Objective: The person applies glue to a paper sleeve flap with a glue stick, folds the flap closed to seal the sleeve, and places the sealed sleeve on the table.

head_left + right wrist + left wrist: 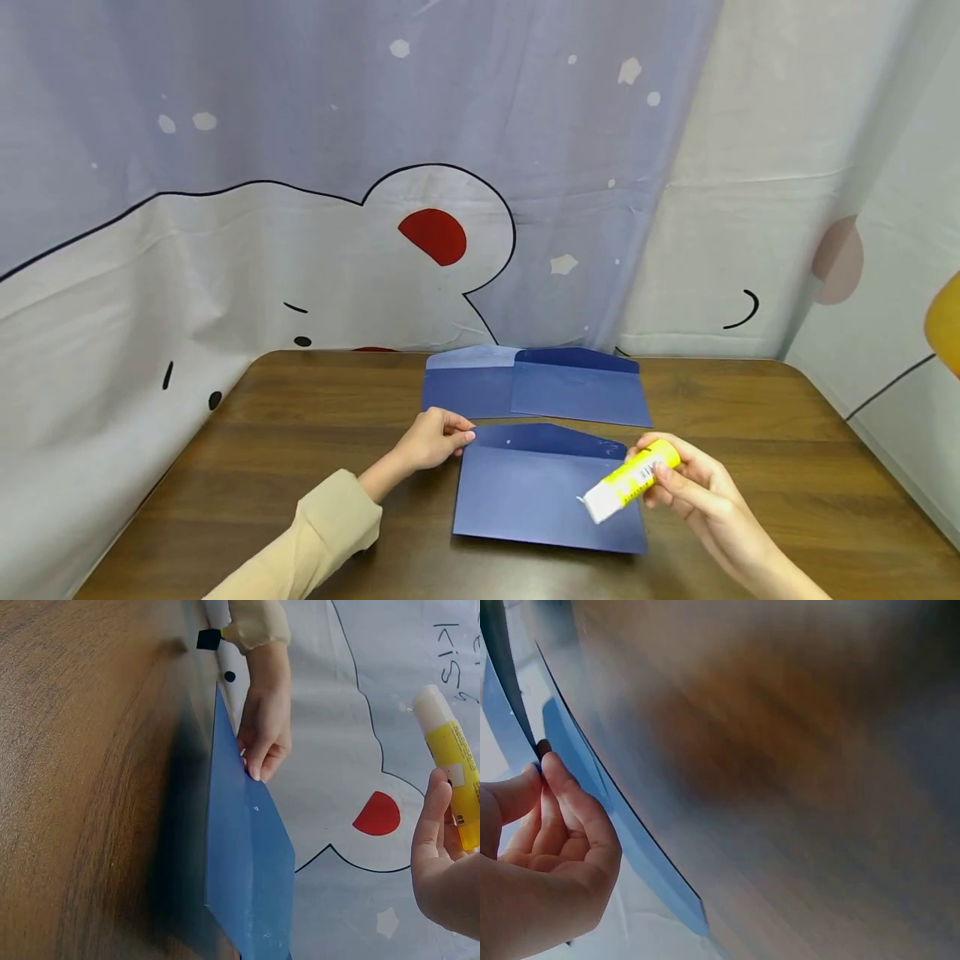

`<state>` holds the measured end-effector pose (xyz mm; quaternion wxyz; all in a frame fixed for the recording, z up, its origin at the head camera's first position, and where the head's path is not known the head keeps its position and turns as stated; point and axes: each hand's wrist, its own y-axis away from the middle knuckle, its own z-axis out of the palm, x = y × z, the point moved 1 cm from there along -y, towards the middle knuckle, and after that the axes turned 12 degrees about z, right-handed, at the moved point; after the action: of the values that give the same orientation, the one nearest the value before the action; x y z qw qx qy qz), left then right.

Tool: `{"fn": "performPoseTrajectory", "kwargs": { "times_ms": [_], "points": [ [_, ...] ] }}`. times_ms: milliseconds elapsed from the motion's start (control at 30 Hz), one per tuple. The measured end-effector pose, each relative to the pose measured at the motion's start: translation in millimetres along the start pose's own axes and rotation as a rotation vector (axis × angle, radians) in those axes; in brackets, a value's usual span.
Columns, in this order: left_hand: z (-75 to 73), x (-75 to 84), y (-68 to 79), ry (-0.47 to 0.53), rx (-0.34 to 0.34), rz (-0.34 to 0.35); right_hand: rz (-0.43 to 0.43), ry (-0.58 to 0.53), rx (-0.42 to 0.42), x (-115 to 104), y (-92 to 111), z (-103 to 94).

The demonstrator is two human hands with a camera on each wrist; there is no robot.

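Observation:
A blue envelope (540,496) with its flap (543,437) unfolded lies before me in the head view, its lower edge casting a shadow on the table. My left hand (435,437) pinches its upper left corner between thumb and fingers. In the right wrist view the envelope (232,847) appears raised off the tabletop. My right hand (693,492) grips a yellow glue stick (633,479) over the envelope's right side, its white end angled down to the left. Whitish smears show on the flap's right end.
Two more blue envelopes lie overlapping at the table's back edge, the left one (468,392) partly under the right one (581,396), flaps unfolded. The wooden table (300,433) meets a printed curtain (300,250) behind and at the sides.

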<state>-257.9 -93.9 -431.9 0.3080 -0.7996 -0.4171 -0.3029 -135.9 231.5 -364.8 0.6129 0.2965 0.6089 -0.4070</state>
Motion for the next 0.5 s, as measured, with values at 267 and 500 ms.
{"fn": "performPoseTrajectory", "kwargs": {
  "times_ms": [267, 500],
  "points": [
    [7.8, 15.6, 22.7, 0.012, -0.058, 0.02, -0.014, 0.003, -0.002, 1.9, -0.5, 1.3],
    [12.1, 18.0, 40.6, 0.002, -0.112, 0.027, -0.059, 0.072, 0.005, 9.6, -0.9, -0.9]
  ]
}}
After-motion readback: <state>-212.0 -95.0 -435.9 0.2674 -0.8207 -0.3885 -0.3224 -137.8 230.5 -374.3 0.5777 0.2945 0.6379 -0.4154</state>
